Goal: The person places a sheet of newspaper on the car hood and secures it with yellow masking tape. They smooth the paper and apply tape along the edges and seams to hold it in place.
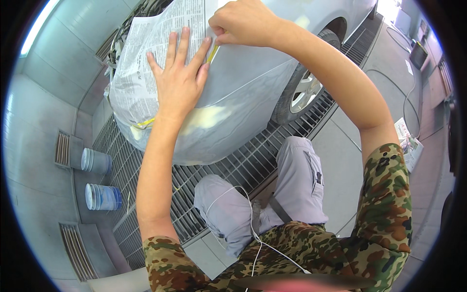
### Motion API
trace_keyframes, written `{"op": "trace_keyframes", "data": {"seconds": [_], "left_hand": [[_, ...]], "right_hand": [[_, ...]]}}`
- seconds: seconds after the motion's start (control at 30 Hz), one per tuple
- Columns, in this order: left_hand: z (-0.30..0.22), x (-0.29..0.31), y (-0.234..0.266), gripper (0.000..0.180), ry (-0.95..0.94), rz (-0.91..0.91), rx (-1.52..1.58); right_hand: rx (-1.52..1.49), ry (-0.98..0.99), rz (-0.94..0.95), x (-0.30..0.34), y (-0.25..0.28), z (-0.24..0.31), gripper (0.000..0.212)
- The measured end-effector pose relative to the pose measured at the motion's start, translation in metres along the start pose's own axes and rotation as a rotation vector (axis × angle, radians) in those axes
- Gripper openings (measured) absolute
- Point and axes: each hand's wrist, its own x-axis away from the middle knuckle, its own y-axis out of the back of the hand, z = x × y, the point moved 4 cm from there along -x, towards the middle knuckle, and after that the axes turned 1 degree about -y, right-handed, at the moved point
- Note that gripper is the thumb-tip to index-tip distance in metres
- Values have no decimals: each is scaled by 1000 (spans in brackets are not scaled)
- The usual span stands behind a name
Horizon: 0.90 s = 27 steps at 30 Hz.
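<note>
Head view: my spread left hand [180, 87] pressed newspaper [134, 63] taped below, as my right hand [243, 24] pinched yellow masking tape [212, 53], side edge seemingly unfinished.

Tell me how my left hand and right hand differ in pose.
Fingers: the left hand is open with its fingers spread; the right hand is curled.
Contact: the left hand lies mainly on the newspaper; the right hand seems to pinch the upper end of the yellow tape.
Shared: both are bare and at the car's front panel.
</note>
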Motion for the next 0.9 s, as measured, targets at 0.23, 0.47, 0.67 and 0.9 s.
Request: {"op": "trace_keyframes", "data": {"seconds": [0.23, 0.47, 0.67, 0.9], "left_hand": [[-1, -4, -2, 58, -14, -63, 30], [0, -7, -4, 50, 0, -138, 98], [3, -3, -6, 34, -51, -224, 134], [-3, -5, -8, 36, -51, -237, 77]], "right_hand": [[-23, -40, 55, -1, -4, -4, 18], [-30, 27, -63, 9, -10, -6, 20], [-63, 82, -208, 20, -11, -7, 19], [-1, 14, -149, 14, -3, -6, 26]]}}
